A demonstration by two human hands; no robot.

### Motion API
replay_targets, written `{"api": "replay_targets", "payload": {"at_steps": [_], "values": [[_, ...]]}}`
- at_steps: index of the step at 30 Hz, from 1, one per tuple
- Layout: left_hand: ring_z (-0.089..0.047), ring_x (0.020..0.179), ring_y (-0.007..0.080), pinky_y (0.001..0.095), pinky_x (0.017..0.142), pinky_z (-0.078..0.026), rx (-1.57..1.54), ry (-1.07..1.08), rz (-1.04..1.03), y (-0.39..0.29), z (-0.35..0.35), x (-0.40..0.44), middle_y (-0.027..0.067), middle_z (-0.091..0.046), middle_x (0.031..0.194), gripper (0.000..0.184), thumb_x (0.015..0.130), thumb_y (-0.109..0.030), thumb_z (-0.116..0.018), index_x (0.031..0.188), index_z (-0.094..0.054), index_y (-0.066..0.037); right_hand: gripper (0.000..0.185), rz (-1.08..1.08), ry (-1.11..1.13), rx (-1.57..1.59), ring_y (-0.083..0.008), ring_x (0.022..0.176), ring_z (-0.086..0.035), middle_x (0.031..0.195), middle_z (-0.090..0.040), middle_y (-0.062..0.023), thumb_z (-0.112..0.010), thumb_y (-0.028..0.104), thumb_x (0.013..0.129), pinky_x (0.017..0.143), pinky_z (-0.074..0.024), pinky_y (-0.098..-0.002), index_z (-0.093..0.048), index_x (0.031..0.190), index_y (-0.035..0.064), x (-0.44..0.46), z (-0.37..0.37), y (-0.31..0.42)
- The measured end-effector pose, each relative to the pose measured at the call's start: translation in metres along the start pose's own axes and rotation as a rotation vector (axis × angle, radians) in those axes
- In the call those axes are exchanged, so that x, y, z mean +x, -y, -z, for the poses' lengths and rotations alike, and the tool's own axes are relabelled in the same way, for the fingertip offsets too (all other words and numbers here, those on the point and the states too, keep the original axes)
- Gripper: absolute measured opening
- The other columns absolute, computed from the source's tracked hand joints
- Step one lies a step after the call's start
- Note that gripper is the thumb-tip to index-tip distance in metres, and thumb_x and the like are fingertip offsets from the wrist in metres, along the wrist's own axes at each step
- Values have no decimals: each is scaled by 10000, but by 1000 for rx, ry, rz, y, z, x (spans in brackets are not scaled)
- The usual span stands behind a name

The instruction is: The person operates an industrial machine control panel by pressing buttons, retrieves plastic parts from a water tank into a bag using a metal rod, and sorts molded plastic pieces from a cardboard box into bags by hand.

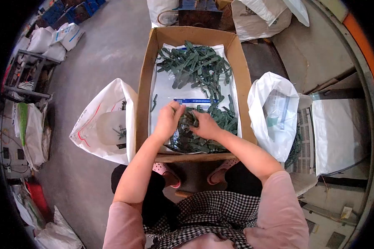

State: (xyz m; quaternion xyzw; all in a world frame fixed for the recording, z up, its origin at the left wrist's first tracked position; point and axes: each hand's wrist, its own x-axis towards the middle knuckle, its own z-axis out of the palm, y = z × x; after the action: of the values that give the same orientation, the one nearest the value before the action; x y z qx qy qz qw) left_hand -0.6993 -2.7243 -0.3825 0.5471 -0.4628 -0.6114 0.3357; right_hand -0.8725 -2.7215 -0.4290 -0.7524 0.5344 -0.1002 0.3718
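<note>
A cardboard box (144, 87) stands in front of me, lined with white sheeting. Many dark green strip-like pieces (195, 64) lie heaped in its far part, and more are piled at its near right. Over the near part of the box, my left hand (169, 120) and my right hand (206, 125) are close together, fingers curled round a small bunch of green pieces (188, 119) between them. The fingers partly hide that bunch. A single green piece lies apart at the box's left side.
An open white sack (129, 99) with a few green pieces inside stands left of the box. Another open white bag (266, 133) is at its right. Beyond the box are more sacks (257, 20). A metal rack (31, 74) stands far left.
</note>
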Motion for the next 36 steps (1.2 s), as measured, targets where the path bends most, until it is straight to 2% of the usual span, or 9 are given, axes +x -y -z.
{"api": "replay_targets", "payload": {"at_steps": [2,5,10,16,19,23,24,28,36], "values": [[-561,736,289,376,671,-458,1104,-153,-704,13,6,-3,125,-553,882,142,850,-134,-518,821,-552,1,599,-38,-10,-32,-346,1007,-535,1060,-566,-184,-745,358,643,829,-429,-424,-465,1044,12,6,-7,-23],[-574,818,341,421,696,-464,912,-387,-585,3,40,-12,173,-560,876,164,807,-45,-498,941,-592,-39,864,126,326,-500,-353,1112,-435,1153,-457,-217,-760,474,573,896,-383,-449,-405,1211,14,25,-7,-57],[-533,880,393,443,753,-443,1263,-769,-45,9,157,-14,236,-542,909,220,775,-128,-613,877,-552,57,800,-162,-465,-660,-383,1189,-343,1237,-385,-251,-727,447,633,932,-326,-505,-430,1164,-72,128,22,-91],[-533,958,366,420,780,-451,1319,-802,22,-5,132,-12,214,-496,1081,347,758,-192,-655,1013,-541,13,614,-630,-463,-379,-415,1084,-452,1193,-417,-286,-707,237,670,850,-371,-560,-437,1221,203,197,-10,-133],[-551,946,359,407,771,-468,1221,-665,-4,-10,116,-7,204,-503,1088,386,767,-222,-647,1067,-536,-5,499,-171,-398,-263,-384,876,-567,922,-556,-210,-577,84,720,757,-460,-459,-462,1193,190,183,-39,-142],[-559,918,355,418,770,-459,1251,-640,-64,-3,106,-2,191,-523,1044,381,788,-236,-621,1082,-537,-9,421,248,152,-527,-374,925,-555,1020,-515,-199,-529,53,754,781,-450,-466,-520,1132,236,118,-49,-72],[-559,918,355,418,770,-459,1249,-648,-61,-3,101,-2,191,-523,1044,381,788,-236,-621,1082,-537,-9,435,488,-19,-659,-361,979,-532,1056,-508,-193,-509,28,759,795,-443,-458,-522,1133,249,105,-65,-73],[-557,921,353,414,766,-466,1239,-573,-6,8,94,-4,196,-514,1058,408,771,-228,-639,1106,-524,-24,439,545,98,-666,-347,1005,-517,1129,-479,-196,-476,36,792,787,-443,-444,-509,1170,257,81,-54,-48],[-514,941,331,422,793,-412,875,-399,-708,-17,42,-17,144,-560,928,198,770,-174,-634,900,-619,-26,304,669,-164,-866,-237,843,-544,947,-519,-93,-491,98,782,704,-442,-331,-554,1062,198,8,6,9]]}}
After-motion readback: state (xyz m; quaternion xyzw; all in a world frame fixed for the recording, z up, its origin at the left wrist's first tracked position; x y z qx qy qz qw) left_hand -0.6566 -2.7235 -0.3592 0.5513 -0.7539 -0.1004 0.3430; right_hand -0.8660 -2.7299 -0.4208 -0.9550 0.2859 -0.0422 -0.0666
